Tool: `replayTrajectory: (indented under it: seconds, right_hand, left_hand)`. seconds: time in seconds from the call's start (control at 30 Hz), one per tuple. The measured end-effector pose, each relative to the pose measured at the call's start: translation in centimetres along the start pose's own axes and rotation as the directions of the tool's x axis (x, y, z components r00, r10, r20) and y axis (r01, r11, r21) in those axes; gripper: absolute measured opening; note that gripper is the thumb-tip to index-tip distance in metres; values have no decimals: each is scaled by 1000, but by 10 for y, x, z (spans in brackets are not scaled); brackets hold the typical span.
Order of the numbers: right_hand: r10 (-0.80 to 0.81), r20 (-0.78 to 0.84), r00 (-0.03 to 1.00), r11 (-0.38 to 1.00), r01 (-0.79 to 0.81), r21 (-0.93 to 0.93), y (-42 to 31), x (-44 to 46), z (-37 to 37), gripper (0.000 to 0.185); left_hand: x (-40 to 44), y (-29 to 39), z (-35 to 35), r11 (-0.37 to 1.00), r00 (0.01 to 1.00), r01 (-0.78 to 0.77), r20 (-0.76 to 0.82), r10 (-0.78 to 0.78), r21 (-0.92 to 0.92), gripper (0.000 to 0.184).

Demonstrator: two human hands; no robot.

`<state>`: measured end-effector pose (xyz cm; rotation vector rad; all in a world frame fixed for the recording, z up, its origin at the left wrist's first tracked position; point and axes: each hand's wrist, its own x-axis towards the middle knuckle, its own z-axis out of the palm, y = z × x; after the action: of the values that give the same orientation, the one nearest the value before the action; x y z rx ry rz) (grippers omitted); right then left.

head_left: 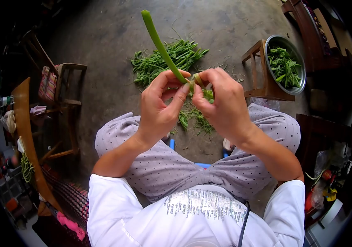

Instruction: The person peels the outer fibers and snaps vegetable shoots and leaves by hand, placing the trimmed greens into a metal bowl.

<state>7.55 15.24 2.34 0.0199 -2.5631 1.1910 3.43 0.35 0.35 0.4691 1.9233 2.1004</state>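
Observation:
A thick green stalk slants up and to the left from my fingers. My left hand pinches it near its lower end between thumb and fingers. My right hand is closed at that same end, thumb and forefinger pressed together against a pale, frayed part. Some green leafy bits hang just below the fingertips, partly hidden by my right hand. Beyond my hands, a heap of leafy green stems lies on the concrete floor. Loose green scraps lie on the floor between my feet.
To the right, a metal basin of picked greens rests on a wooden stool. On the left stand a wooden chair with a patterned cushion and a wooden table edge. Blue plastic seat parts show beneath me.

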Motion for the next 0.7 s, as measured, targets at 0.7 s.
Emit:
replayTrajectory:
  seconds: [0.7]
  right_hand:
    - [129,179,975,-3,-180,984,53,40,-97,32]
  left_hand:
    - [16,-25,-31,984,983,173,50,-175,28,15]
